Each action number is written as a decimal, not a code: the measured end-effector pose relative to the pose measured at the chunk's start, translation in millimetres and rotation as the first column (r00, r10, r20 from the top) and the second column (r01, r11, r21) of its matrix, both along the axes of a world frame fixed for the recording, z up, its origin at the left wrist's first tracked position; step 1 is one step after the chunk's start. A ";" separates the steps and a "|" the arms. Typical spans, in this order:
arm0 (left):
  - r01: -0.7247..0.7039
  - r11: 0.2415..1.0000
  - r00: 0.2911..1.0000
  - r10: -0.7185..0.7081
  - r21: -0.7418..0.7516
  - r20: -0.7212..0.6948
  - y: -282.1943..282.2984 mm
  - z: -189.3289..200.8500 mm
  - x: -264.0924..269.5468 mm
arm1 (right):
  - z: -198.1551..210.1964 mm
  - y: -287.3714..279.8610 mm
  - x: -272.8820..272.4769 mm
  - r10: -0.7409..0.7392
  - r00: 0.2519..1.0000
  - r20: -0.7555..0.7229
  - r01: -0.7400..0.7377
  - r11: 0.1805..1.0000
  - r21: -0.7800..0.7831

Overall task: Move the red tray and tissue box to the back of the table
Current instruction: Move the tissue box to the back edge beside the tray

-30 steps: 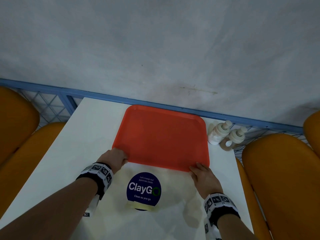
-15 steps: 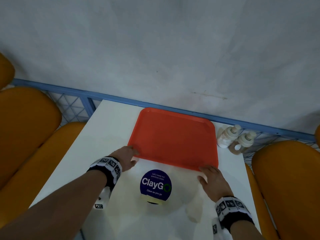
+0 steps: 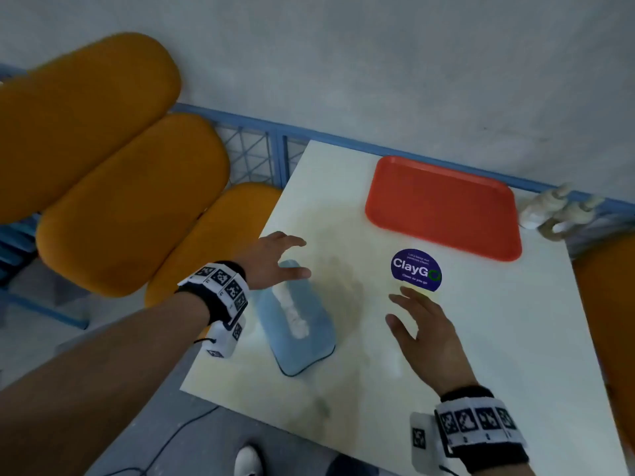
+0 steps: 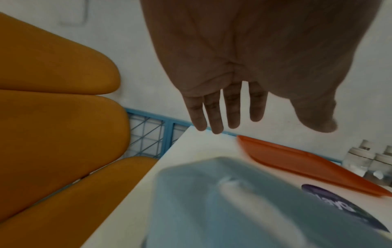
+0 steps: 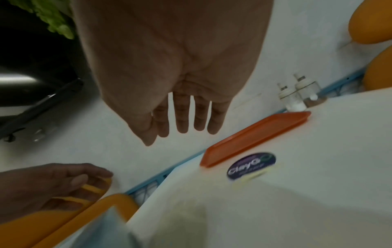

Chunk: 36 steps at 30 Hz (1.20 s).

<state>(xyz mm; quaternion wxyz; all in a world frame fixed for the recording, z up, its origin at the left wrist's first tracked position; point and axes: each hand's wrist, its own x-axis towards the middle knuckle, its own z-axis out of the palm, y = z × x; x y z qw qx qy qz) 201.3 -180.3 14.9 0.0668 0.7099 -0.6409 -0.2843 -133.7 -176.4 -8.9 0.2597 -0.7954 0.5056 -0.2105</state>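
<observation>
At the far left, orange chair cushions (image 3: 130, 207) crowd the edge of the desk (image 3: 498, 338). The tissue box (image 3: 297, 321), pale blue with white tissue poking from its slot, lies near that left edge at the front half of the desk, not yet moved back.

The risk, as I judge it: the box sits close to the edge beside the cushions, so a careless sideways grab or shove could send it off the desk. A one-sided push could also spin it instead of sliding it straight, and a grip on the tissue rather than the body would only pull tissue out.

The left hand (image 3: 271, 261) hovers over the far end of the box, fingers spread and straight, gripping nothing; whether the palm brushes the box I cannot tell. Next comes a round purple ClayGo sticker (image 3: 415, 269) on the desk. The right hand (image 3: 426, 334) floats above the desk near the sticker, fingers likewise spread, empty. Further right and back, the red tray (image 3: 443, 207) already lies against the blue rail (image 3: 343, 137) at the wall, with two small bottles (image 3: 556, 214) just beside its right end.
</observation>
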 end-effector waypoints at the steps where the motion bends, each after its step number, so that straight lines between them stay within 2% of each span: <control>1: -0.009 1.000 1.000 0.009 0.012 0.017 23.6 -4.2 13.7 | -3.4 24.1 20.2 0.008 1.000 -0.001 -0.008 1.000 0.014; 5: -0.025 0.996 0.997 0.019 0.087 0.075 83.4 -27.0 47.9 | -21.9 94.4 80.1 0.029 0.999 0.033 -0.035 0.980 0.195; 8: -0.022 0.991 1.000 0.021 0.129 0.008 100.8 -39.3 56.3 | -31.1 123.7 109.9 -0.043 0.998 0.043 0.027 0.949 0.313; 10: 0.003 0.991 1.000 0.002 0.135 -0.031 102.4 -42.8 59.7 | -35.8 135.2 125.1 -0.086 0.995 0.052 0.064 0.943 0.328; 14: -0.053 0.989 0.981 0.076 0.135 -0.177 97.2 -42.8 56.4 | -46.2 143.5 143.6 -0.166 0.986 0.019 0.155 0.949 0.273; 18: -0.079 0.986 0.963 0.113 0.145 -0.244 84.4 -52.5 58.0 | -47.6 138.6 153.0 -0.205 0.979 0.010 0.195 0.944 0.266; 22: -0.088 0.986 0.967 0.118 0.138 -0.225 52.3 -55.9 65.6 | -48.0 100.9 156.9 -0.176 0.984 -0.019 0.174 0.945 0.279; 25: -0.105 0.992 0.987 0.112 0.065 -0.111 17.2 -51.2 69.0 | -50.9 55.2 163.8 -0.148 0.989 -0.024 0.150 0.954 0.260; 27: -0.124 0.992 0.990 0.124 0.014 -0.060 -14.8 -49.9 71.3 | -53.5 13.9 170.5 -0.140 0.990 -0.029 0.143 0.958 0.250; 32: -0.221 0.975 0.970 0.218 -0.012 -0.109 -94.6 -55.5 81.6 | -53.0 -89.2 191.6 -0.107 0.991 -0.080 0.124 0.959 0.256; 36: -0.208 0.975 0.978 0.207 -0.076 -0.020 -160.2 -51.6 89.0 | -52.8 -156.3 204.8 -0.129 0.984 -0.123 0.149 0.973 0.173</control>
